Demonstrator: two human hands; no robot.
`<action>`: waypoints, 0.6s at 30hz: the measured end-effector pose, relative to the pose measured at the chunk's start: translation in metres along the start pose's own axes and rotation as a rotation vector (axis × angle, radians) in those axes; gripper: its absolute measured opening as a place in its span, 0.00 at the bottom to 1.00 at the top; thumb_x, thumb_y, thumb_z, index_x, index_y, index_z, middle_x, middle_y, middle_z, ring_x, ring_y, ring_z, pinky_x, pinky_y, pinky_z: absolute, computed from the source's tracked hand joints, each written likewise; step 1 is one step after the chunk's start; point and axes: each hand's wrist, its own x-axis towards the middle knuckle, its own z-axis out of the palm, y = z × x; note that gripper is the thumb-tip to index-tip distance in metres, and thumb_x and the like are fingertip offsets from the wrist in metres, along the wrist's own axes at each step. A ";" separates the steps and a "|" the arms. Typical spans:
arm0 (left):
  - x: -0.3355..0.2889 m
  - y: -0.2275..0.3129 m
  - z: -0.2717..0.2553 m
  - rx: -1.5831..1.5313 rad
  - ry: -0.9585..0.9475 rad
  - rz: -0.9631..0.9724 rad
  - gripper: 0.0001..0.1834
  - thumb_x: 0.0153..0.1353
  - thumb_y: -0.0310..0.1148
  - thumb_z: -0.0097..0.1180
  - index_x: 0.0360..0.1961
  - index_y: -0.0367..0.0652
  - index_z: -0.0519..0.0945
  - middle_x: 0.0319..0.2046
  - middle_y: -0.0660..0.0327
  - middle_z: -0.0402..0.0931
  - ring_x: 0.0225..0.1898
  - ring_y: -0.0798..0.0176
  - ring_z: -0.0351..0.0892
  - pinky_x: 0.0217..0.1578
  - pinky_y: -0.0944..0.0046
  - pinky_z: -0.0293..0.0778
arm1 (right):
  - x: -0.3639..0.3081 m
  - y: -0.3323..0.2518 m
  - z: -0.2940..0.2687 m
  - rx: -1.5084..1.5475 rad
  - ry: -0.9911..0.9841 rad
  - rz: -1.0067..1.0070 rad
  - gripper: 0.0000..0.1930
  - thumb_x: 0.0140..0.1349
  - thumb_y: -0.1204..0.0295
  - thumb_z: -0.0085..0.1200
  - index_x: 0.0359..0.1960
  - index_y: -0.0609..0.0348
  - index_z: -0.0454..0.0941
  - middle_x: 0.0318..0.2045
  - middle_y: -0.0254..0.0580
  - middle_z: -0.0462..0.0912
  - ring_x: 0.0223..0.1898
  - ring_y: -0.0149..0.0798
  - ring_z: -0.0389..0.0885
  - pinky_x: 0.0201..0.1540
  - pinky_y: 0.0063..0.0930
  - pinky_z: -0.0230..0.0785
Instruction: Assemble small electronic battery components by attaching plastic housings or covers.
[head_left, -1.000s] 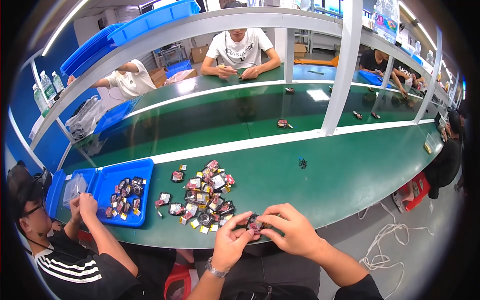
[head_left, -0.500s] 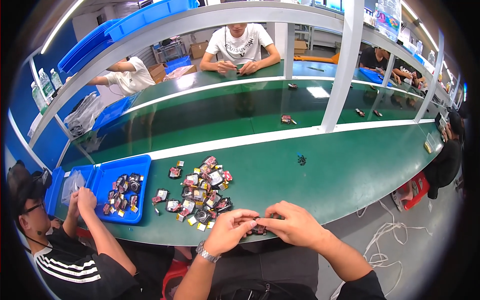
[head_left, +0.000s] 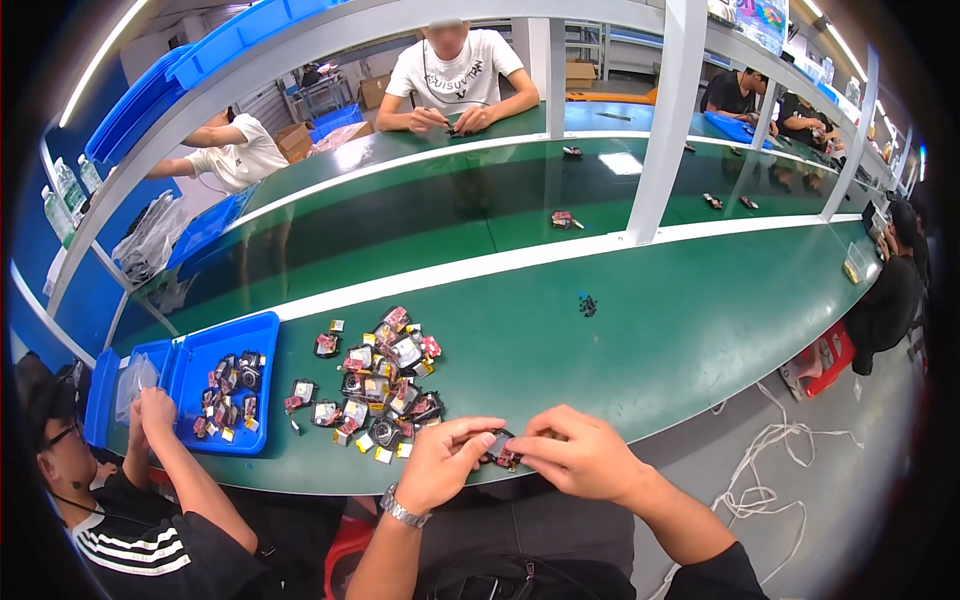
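At the near edge of the green table my left hand [head_left: 445, 466], with a metal watch on its wrist, grips a small black electronic unit [head_left: 499, 450] between thumb and fingers. Part of a red circuit board shows on the unit. My right hand [head_left: 578, 456] pinches at the unit's right side; its fingertips hide what they hold there. To the left of my hands lies a loose pile of similar black units [head_left: 384, 378] with red boards and silver-and-yellow battery packs. A small cluster of tiny black parts [head_left: 587, 306] sits farther away on the table.
A blue tray [head_left: 268, 380] with more units stands at left, beside a co-worker [head_left: 150, 500] handling a clear bag [head_left: 137, 385]. A white metal post [head_left: 665, 120] and rail [head_left: 440, 268] cross beyond the work surface. White cables [head_left: 770, 470] lie on the floor at right.
The view has shifted slightly, so the table's things appear farther left and up. My fingers have moved apart a little, and more of the black unit shows between them.
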 end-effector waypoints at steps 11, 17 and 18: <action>0.001 -0.002 0.001 0.027 -0.021 -0.030 0.12 0.69 0.27 0.58 0.50 0.36 0.85 0.31 0.66 0.84 0.28 0.78 0.77 0.30 0.75 0.75 | 0.023 0.008 -0.005 0.395 -0.180 0.111 0.10 0.59 0.77 0.65 0.42 0.57 0.82 0.39 0.38 0.79 0.38 0.34 0.81 0.41 0.27 0.75; 0.001 -0.002 0.002 0.078 -0.011 -0.013 0.13 0.69 0.30 0.59 0.51 0.40 0.86 0.25 0.67 0.81 0.26 0.79 0.72 0.28 0.73 0.69 | 0.014 0.026 0.001 0.832 -0.148 0.510 0.10 0.66 0.78 0.59 0.48 0.66 0.81 0.39 0.38 0.83 0.38 0.27 0.82 0.41 0.22 0.77; 0.002 -0.002 0.002 0.080 -0.015 -0.011 0.13 0.69 0.31 0.59 0.52 0.40 0.86 0.25 0.66 0.81 0.26 0.79 0.73 0.28 0.73 0.69 | 0.016 0.024 -0.003 0.841 -0.177 0.567 0.10 0.69 0.77 0.58 0.49 0.67 0.80 0.38 0.38 0.84 0.38 0.26 0.81 0.42 0.21 0.77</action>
